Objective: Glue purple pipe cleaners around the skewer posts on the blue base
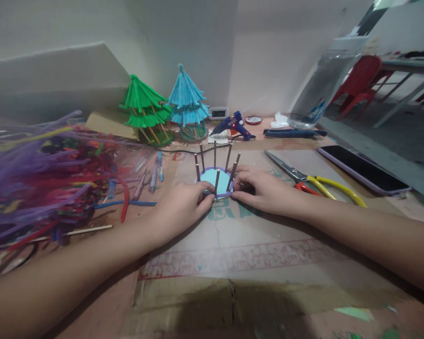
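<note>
In the middle of the work surface sits a round light-blue base (212,180) with a purple fuzzy rim, apparently a pipe cleaner. Several thin brown sticks (215,154) stand upright in a ring around its edge. My left hand (187,201) has thumb and forefinger closed on the front-left rim, beside the nearest stick. From the right, my right hand (259,186) pinches the rim near the front-right sticks. Its fingertips touch the edge; exactly what lies between them is partly hidden.
Behind stand a green tiered model (148,106), a blue one (187,101), and a blue glue gun (235,126). Scissors (297,174), a phone (362,167), a cutter (295,133) and a clear container (318,89) are right. Pipe cleaners (56,179) heap left.
</note>
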Demonstrator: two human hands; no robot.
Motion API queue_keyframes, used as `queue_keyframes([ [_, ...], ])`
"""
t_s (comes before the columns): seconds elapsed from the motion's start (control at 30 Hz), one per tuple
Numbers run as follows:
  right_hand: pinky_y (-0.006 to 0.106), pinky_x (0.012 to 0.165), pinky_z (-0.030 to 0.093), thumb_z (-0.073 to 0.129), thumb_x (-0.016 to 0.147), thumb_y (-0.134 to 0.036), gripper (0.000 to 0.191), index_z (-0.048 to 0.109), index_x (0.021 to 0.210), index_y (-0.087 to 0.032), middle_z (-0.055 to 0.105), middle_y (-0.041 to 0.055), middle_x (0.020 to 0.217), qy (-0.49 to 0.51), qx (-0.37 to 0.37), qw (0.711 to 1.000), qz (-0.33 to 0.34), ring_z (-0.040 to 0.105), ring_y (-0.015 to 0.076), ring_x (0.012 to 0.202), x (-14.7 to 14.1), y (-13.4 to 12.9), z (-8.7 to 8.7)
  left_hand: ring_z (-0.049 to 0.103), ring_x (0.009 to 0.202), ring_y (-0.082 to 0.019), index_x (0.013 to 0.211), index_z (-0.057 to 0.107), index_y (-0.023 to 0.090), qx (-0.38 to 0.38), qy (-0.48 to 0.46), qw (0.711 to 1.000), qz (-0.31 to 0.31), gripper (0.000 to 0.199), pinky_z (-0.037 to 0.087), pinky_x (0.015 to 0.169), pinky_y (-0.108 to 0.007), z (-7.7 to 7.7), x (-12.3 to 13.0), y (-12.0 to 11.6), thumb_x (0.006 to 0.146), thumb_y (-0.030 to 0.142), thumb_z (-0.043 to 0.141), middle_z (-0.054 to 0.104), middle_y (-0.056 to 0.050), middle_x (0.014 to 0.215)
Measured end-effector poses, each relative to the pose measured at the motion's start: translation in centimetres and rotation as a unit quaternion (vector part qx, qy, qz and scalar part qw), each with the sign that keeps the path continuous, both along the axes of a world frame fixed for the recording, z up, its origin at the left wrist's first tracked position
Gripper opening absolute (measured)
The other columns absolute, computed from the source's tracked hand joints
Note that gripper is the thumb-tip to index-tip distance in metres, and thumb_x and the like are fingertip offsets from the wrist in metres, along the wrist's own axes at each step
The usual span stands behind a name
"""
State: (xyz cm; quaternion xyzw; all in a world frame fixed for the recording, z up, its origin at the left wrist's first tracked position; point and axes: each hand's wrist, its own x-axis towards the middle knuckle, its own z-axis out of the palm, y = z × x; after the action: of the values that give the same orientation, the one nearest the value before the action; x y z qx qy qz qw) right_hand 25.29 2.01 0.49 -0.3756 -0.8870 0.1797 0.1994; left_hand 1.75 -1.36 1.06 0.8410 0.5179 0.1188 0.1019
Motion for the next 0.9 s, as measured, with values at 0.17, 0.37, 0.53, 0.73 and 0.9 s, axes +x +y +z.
queue_keyframes([
  [0.17,0.034,0.083,0.046,0.062,0.089,-0.023,0.007,0.062,0.082,-0.019,0.066,0.0100,0.111,-0.001,-0.006,1.000,-0.005,0.063,0.0213,0.093,-0.15,-0.15,0.16,0.070,0.070,-0.023,0.107,0.070,0.020,0.007,0.017,1.000,0.002,0.025,0.042,0.060,-0.030,-0.05,0.24,0.07,0.096,0.032,0.051,0.077,-0.006,0.083],
  [0.37,0.037,0.090,0.048,0.061,0.089,-0.025,0.008,0.064,0.083,-0.019,0.064,0.0134,0.126,0.003,-0.003,1.000,0.001,0.065,0.0243,0.105,-0.04,-0.04,-0.03,0.071,0.069,-0.027,0.108,0.068,0.019,0.024,0.073,0.997,0.011,0.027,0.042,0.059,-0.032,-0.11,0.47,0.07,0.097,0.033,0.048,0.077,-0.008,0.082],
  [0.53,0.037,0.087,0.049,0.061,0.089,-0.026,0.009,0.065,0.084,-0.019,0.066,0.0139,0.123,-0.001,-0.005,1.000,0.000,0.066,0.0241,0.102,0.03,-0.07,0.00,0.073,0.074,-0.030,0.108,0.068,0.018,0.022,0.102,0.994,0.013,0.027,0.044,0.062,-0.033,0.01,0.60,-0.02,0.098,0.032,0.047,0.077,-0.010,0.084],
  [0.73,0.037,0.087,0.049,0.062,0.088,-0.026,0.008,0.064,0.083,-0.019,0.065,0.0123,0.128,-0.008,-0.002,1.000,-0.009,0.066,0.0240,0.100,-0.07,-0.17,0.06,0.073,0.075,-0.031,0.110,0.068,0.018,0.021,0.096,0.995,0.011,0.028,0.045,0.064,-0.034,-0.15,0.49,0.17,0.099,0.032,0.046,0.077,-0.011,0.086],
  [0.9,0.038,0.090,0.049,0.062,0.088,-0.024,0.008,0.064,0.082,-0.020,0.067,0.0118,0.118,-0.011,0.001,1.000,-0.009,0.066,0.0252,0.103,-0.14,-0.24,0.24,0.072,0.074,-0.029,0.111,0.068,0.019,0.024,0.078,0.997,0.002,0.029,0.045,0.063,-0.033,-0.39,0.25,0.11,0.100,0.035,0.047,0.077,-0.010,0.086],
])
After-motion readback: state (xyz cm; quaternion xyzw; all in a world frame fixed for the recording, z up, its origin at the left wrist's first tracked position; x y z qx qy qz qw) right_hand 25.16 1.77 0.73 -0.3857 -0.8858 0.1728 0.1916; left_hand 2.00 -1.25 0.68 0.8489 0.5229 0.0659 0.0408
